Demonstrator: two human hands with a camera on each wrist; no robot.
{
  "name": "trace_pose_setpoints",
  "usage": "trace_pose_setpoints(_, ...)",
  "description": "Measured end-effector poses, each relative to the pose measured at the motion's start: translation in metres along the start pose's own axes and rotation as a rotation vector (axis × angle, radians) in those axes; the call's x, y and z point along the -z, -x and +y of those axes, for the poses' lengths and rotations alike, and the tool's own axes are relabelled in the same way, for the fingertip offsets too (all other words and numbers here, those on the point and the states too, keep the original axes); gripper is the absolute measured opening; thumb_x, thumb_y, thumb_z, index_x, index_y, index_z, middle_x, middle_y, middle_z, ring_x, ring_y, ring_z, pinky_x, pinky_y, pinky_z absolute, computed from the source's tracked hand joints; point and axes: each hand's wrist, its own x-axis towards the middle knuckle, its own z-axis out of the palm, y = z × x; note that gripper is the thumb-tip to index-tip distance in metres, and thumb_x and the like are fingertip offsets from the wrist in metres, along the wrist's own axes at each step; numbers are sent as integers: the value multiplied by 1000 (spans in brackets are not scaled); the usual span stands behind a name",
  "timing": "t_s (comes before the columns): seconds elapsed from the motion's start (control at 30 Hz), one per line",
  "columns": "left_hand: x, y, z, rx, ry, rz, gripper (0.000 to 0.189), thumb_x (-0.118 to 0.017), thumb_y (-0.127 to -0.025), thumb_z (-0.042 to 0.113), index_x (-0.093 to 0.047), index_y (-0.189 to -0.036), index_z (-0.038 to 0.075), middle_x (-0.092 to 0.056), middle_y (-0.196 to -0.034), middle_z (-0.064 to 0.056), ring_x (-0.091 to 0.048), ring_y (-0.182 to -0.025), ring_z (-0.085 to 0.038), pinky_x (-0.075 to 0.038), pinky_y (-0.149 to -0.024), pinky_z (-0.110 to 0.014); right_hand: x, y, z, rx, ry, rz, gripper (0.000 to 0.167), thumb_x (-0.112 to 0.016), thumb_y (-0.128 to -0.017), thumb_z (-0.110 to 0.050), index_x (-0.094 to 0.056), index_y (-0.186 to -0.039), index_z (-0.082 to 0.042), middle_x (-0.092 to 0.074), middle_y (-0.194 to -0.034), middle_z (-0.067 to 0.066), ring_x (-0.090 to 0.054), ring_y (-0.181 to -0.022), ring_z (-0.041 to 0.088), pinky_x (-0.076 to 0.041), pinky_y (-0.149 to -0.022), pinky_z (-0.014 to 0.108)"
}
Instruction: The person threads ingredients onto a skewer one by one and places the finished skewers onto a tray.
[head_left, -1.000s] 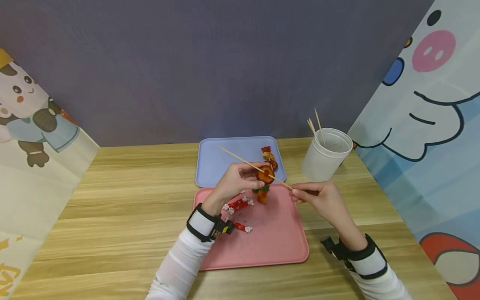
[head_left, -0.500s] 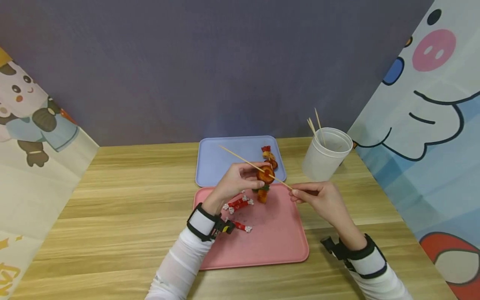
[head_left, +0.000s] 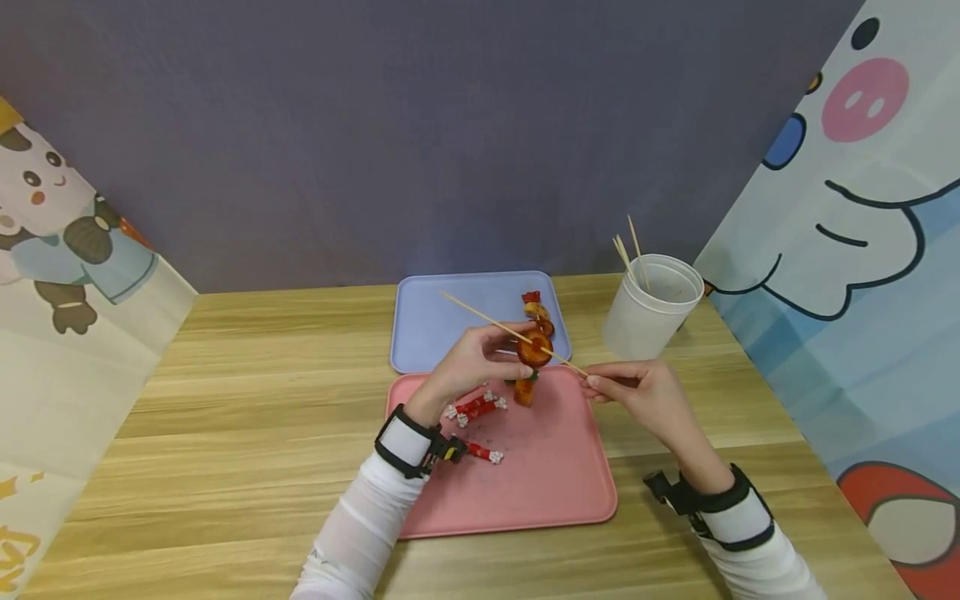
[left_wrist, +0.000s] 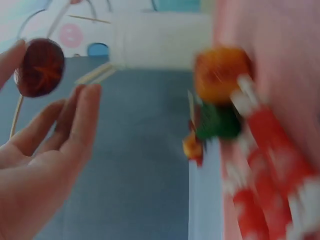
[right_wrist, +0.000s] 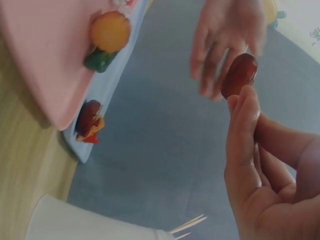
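Observation:
My left hand [head_left: 480, 358] holds a brown, glossy mushroom cap [head_left: 535, 348] with a star mark, thumb below it and fingers above in the head view. Its outer fingers stay extended. A long wooden skewer [head_left: 480, 313] runs through the cap, its free end slanting up left. My right hand [head_left: 648, 396] pinches the skewer's lower end between thumb and fingertips. Behind the cap on the pink tray [head_left: 540, 492] stand an orange piece [head_left: 524, 393] and a green piece [left_wrist: 218, 121]. Several red pieces with white ends [head_left: 480, 406] lie left of them.
A blue tray [head_left: 431, 333] behind bears small food pieces [head_left: 537, 310] at its right side. The white bucket [head_left: 645, 321] with several skewers [head_left: 625, 254] stands at the back right. A grey panel [head_left: 450, 142] closes off the table's far edge.
Both hands, the skewer and the mushroom cap have shifted very slightly right. The hold of each hand looks the same.

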Motion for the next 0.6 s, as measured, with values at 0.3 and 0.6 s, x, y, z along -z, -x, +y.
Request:
trace_pose_setpoints(0.3, -6, -7, -14, -13, -653, 80, 46, -79, -76, 19, -65, -118, 6, -65, -113, -12, -62, -99, -28, -52, -84, -36, 8, -1, 18, -50, -46, 5, 23, -63, -89, -2, -66, -106, 14, -68, -95, 30, -70, -74, 7, -58, -68, 30)
trace_pose_setpoints(0.6, -17, -5, -14, -23, -923, -32, 43, -80, -75, 23, -68, -114, 7, -62, -110, -8, -52, -105, -26, -45, -93, -35, 20, 5, 37, -117, -71, 32, 26, -61, -90, 0, -62, -108, 18, -67, -97, 31, -70, -74, 4, -57, -70, 32)
